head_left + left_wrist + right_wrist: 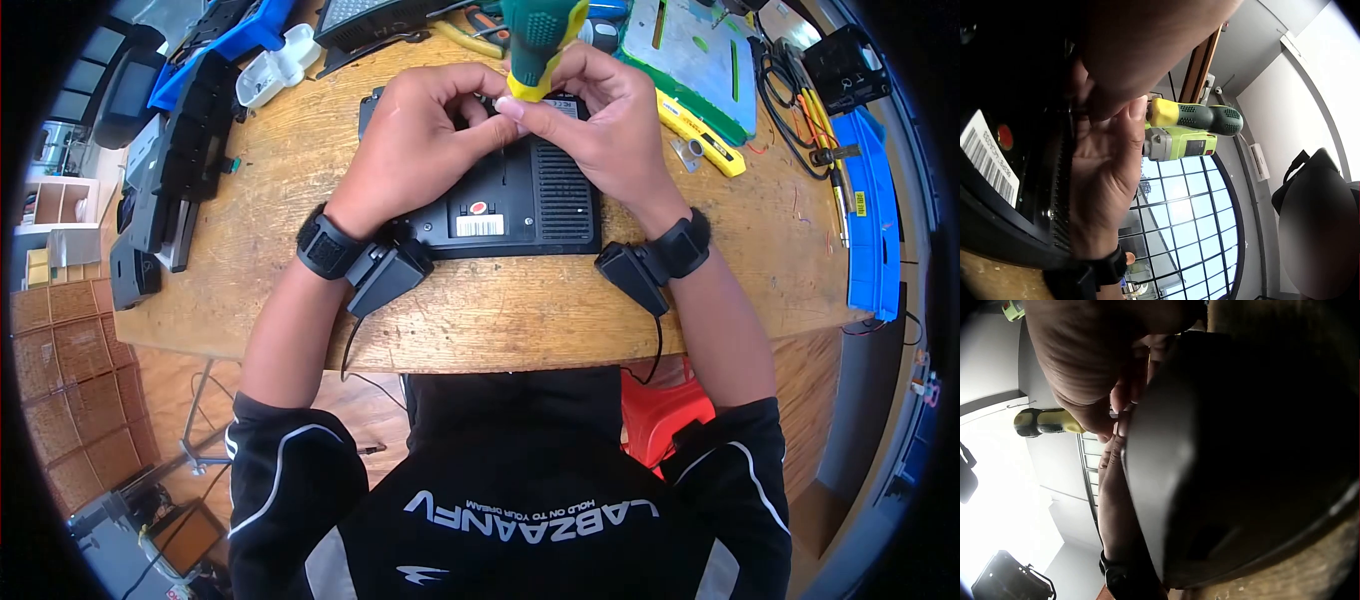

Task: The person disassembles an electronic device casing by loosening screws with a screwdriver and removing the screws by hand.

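Note:
A screwdriver point(538, 45) with a green and yellow handle stands upright over a black device point(505, 180) lying flat, its vents and barcode label facing up. My right hand point(620, 130) has thumb and fingers bent round the screwdriver's lower end, just under the yellow collar. From the other side my left hand point(420, 140) meets it, fingers bent and thumb tip against the right thumb; what its fingertips hold is hidden. The left wrist view shows the screwdriver point(1197, 117) beside the right thumb. In the right wrist view the handle point(1047, 422) projects beyond the fingers.
A yellow cutter point(705, 135) and a green-edged mat point(690, 60) lie to the right, with cables and a blue tray point(872, 215) beyond. White container point(277, 67), blue bin point(225, 45) and black cases point(180, 160) are at left. Pliers point(468, 40) lie behind the device.

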Demonstrator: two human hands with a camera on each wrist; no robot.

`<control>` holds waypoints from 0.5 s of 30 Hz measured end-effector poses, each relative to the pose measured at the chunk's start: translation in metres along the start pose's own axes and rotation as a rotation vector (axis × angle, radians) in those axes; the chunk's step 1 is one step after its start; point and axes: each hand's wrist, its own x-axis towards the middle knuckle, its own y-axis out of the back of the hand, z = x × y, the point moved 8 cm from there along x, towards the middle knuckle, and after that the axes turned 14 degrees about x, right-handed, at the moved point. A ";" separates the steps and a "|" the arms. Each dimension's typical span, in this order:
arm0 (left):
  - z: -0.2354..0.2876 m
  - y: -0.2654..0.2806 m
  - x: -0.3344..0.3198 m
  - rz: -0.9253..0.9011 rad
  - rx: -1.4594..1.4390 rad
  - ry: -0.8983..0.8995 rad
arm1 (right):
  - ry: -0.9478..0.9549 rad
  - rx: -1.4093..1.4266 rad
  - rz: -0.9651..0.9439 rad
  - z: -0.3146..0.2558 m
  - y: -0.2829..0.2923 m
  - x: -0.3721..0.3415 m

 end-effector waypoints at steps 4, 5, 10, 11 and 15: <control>0.001 0.001 0.000 0.017 -0.069 -0.024 | -0.048 -0.033 0.045 0.003 0.002 0.001; 0.001 0.000 0.000 0.006 -0.057 -0.015 | -0.048 -0.025 0.055 0.003 0.003 0.000; 0.005 0.000 0.000 -0.034 -0.045 0.009 | -0.059 0.097 0.074 0.005 0.006 0.001; 0.003 -0.002 0.000 -0.103 0.014 0.051 | -0.079 0.139 0.081 0.007 0.006 0.001; 0.004 -0.004 0.000 -0.128 0.053 0.052 | -0.102 0.098 0.105 0.011 0.009 -0.001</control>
